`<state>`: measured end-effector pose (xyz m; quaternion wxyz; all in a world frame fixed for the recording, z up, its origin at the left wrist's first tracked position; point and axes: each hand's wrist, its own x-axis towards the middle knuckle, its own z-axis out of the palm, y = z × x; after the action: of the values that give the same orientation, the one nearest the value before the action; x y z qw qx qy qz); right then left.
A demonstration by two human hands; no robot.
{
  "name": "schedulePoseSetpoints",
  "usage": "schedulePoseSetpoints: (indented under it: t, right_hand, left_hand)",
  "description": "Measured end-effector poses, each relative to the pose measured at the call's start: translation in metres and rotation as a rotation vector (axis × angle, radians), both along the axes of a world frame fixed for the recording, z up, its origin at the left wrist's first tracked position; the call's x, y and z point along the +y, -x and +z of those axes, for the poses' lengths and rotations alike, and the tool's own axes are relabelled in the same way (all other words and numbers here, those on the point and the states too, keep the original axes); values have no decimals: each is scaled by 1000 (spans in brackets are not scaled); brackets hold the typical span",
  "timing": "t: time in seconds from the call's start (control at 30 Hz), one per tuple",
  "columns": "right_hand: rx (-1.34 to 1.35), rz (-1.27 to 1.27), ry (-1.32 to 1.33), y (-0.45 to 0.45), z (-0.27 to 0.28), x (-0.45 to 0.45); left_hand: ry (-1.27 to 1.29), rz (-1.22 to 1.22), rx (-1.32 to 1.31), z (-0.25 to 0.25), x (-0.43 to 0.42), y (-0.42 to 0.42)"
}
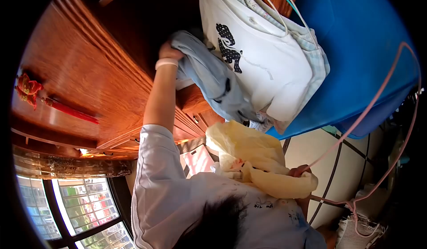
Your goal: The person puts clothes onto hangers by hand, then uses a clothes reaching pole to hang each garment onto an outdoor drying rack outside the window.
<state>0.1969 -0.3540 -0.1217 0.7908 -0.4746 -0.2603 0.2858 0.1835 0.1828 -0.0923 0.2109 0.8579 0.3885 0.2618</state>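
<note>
My left hand (170, 52), with a light band at the wrist, is raised and closed on a grey-blue garment (207, 73). The garment hangs down in folds from it; its exact kind is unclear. Low on the right, my right hand (300, 171) is closed round a pink clothes hanger (376, 100), whose large loop reaches out to the right. Pale yellow cloth (253, 149) lies over the forearm and partly hides that hand. Beside the grey-blue garment is a white shirt (267, 55) with a black dotted print, together with light clothes hangers (284, 24).
A wooden wardrobe door (93, 66) with a red tassel ornament (73, 111) stands at left, next to the dark interior. A blue surface (356, 40) spreads behind the shirt. A barred window (86, 200) is at lower left, a white woven bag (358, 233) at lower right.
</note>
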Motion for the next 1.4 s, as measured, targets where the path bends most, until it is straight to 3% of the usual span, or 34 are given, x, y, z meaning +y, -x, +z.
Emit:
schedulePoseSetpoints:
  t: [0.03,0.1,0.13,0.17,0.23,0.3,0.37,0.57,0.6,0.63,0.73,0.77,0.8,0.83,0.87,0.9,0.97,1.03,1.1,1.17,1.2,1.27,1.3,1.4]
  right_hand:
    - [36,-74,-147,2,7,-11]
    - [111,-209,-392,1,-8,-50]
    - [90,-281,-430,2,-7,-60]
    - [76,-369,-428,4,-9,-70]
    - [51,-511,-402,9,-13,-88]
    - [41,-630,-358,16,-16,-101]
    - [37,-724,-319,22,-20,-112]
    - [30,-877,-184,22,-37,-128]
    - [21,-893,-165,21,-38,-130]
    - [9,-904,-148,19,-38,-131]
    - [42,-1073,-84,11,3,-97]
    - [71,-1171,-62,8,22,-80]
    - [73,-1189,-62,9,31,-76]
    - [-33,-1193,-114,10,37,-74]
    - [-139,-1192,-167,12,44,-70]
    - [-141,-1200,-172,18,57,-59]
    - [-123,-1371,-209,27,78,-38]
    - [-209,-1318,-252,30,81,-47]
    - [-282,-1028,-458,31,89,-51]
    - [-373,-1131,-421,21,89,-65]
    - [-340,-1204,-317,17,96,-69]
    - [-293,-1268,-138,8,101,-84]
    - [-281,-1257,-69,3,100,-90]
    - [-140,-1243,91,-4,89,-94]
  left_hand:
    - [76,99,-231,32,11,-5]
    - [-33,-147,-839,17,133,-33]
    - [-371,38,-721,56,104,-28]
    - [-452,50,-666,74,94,-33]
    - [-317,-105,-653,63,115,-62]
    - [-381,-161,-176,19,114,-65]
    - [951,131,-811,-9,86,-84]
    - [741,209,-630,-34,11,-59]
    - [276,368,-663,-32,-45,-59]
    - [181,153,-778,-23,-103,-45]
    - [-73,-453,-542,-58,-213,1]
    - [67,-668,-625,-75,-243,9]
    - [127,-880,-528,-92,-266,16]
    - [124,-1094,-263,-85,-287,24]
    - [214,-1282,-223,-95,-303,24]
    - [352,-1320,-88,-91,-319,27]
    - [459,-1386,-99,-103,-342,25]
    - [759,-1332,-78,-88,-358,21]
    - [663,-1298,-77,-87,-365,14]
    - [623,-1163,-65,-78,-362,9]
    - [446,-1126,-215,-76,-350,4]
    - [602,-965,-351,-47,-322,-2]
    - [874,-928,-403,-28,-308,0]
    - [929,-1072,-321,22,-264,9]
